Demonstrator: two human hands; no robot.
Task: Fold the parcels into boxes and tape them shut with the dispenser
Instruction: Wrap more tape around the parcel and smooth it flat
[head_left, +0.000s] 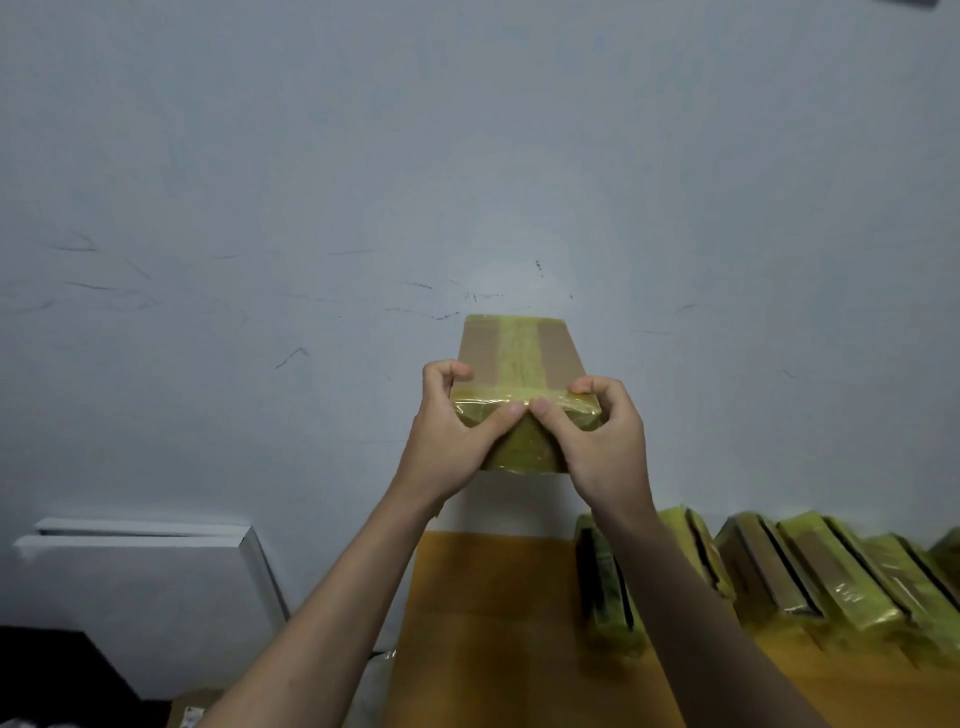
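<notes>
A small brown cardboard box, wrapped with yellowish clear tape, is held up in the air in front of a pale wall. My left hand grips its left near corner, thumb pressing the tape on the near edge. My right hand grips the right near corner, its thumb meeting the left thumb at the middle of that edge. A strip of tape runs down the middle of the box's top face. No tape dispenser is in view.
Several taped boxes stand in a leaning row at the lower right on a yellow-brown surface. White flat boards lean against the wall at lower left. A dark object fills the bottom left corner.
</notes>
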